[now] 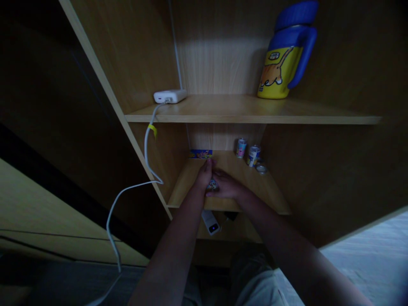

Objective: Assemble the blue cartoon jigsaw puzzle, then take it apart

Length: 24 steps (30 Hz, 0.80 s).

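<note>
My left hand (204, 173) and my right hand (225, 186) are close together, low over a wooden shelf board (188, 187) inside a cabinet. Between them shows a small, colourfully patterned thing (212, 184), partly hidden by my fingers; whether it is one piece or a pile is too small to tell. The left hand stands on edge with its fingers stretched forward. On the other side, my right thumb and fingers are spread around the patterned thing. Behind my fingertips a blue printed card (201, 154) lies flat near the back wall.
Two small printed cans (241, 148) and a round metal lid (261, 169) sit back right. Above, a shelf (223, 111) holds a white charger (170, 96) with a dangling cable (111, 216) and a blue-yellow jug (280, 59). A white device (210, 222) lies below.
</note>
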Each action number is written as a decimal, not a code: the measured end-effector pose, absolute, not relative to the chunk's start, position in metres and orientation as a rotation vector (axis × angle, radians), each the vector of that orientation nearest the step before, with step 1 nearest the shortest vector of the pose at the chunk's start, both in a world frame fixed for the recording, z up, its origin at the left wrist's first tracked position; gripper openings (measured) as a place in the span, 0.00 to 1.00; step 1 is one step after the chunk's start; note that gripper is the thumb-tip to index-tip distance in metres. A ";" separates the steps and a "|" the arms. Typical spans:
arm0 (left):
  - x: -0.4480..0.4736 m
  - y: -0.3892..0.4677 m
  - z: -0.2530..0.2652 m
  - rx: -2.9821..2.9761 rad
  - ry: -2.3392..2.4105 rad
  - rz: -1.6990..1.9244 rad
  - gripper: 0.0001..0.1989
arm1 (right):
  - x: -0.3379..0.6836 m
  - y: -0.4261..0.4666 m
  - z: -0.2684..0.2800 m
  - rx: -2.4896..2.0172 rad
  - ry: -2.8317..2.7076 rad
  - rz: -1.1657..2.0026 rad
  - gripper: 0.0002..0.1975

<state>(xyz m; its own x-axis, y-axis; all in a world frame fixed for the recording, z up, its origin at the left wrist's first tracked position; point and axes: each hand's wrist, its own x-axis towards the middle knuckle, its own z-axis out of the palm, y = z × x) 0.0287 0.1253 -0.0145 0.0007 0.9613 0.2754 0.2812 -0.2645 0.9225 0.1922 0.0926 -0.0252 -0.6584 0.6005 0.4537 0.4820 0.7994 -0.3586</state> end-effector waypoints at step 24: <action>0.039 0.107 -0.006 1.765 1.171 1.241 0.31 | 0.181 0.097 -0.023 -1.382 -2.266 0.040 0.22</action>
<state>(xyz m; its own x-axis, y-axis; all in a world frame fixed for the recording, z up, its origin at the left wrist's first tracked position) 0.0390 0.1072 -0.0059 0.1436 0.9288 0.3417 0.2873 -0.3695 0.8837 0.1808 0.0969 -0.0229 -0.3734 0.8441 0.3847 0.8299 0.4892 -0.2681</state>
